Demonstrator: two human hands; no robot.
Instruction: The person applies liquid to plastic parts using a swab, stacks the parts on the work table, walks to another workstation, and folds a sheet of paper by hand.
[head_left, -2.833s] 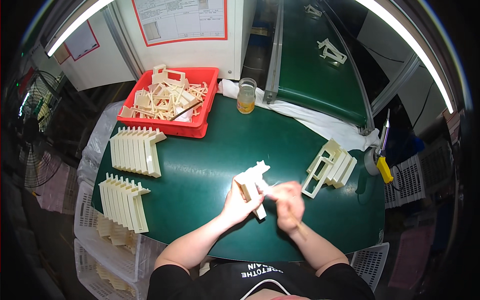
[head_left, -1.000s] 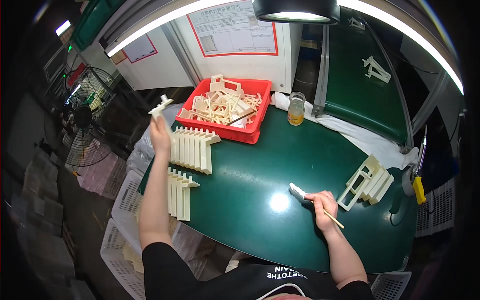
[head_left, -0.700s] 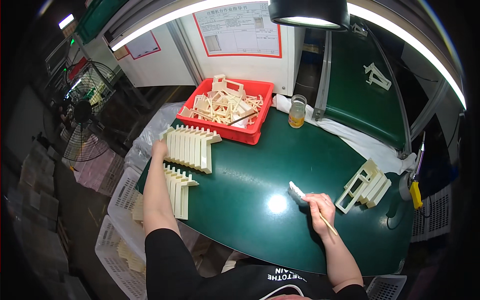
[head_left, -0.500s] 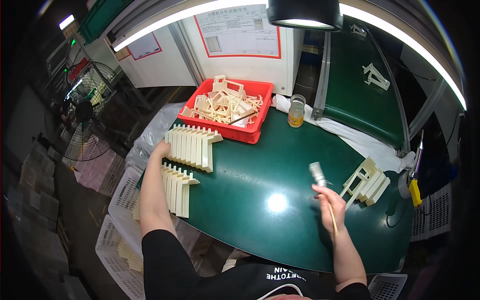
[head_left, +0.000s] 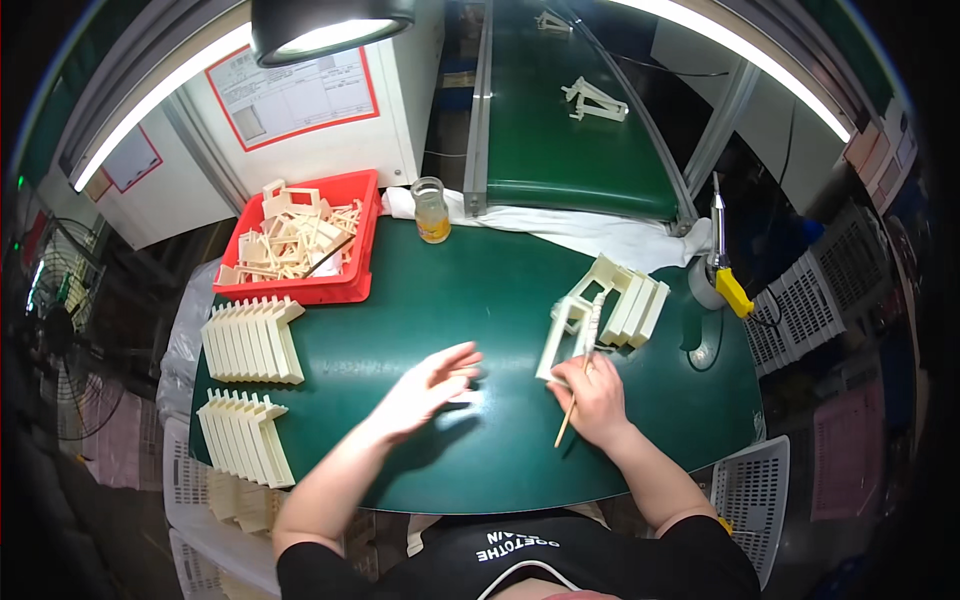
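Both bare forearms angle inward, the left hand held with fingers extended, the right hand curled in a grip.

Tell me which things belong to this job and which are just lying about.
Likely part of it:
white-wrapped stick, in the right hand
cream frame at that hand
frame stack beside it
rows of cream parts, left

Likely just lying about:
glass jar
white cloth
yellow-handled tool

White capital letters across black shirt, upside down; red-bordered printed sheet on white cabinet, illegible.
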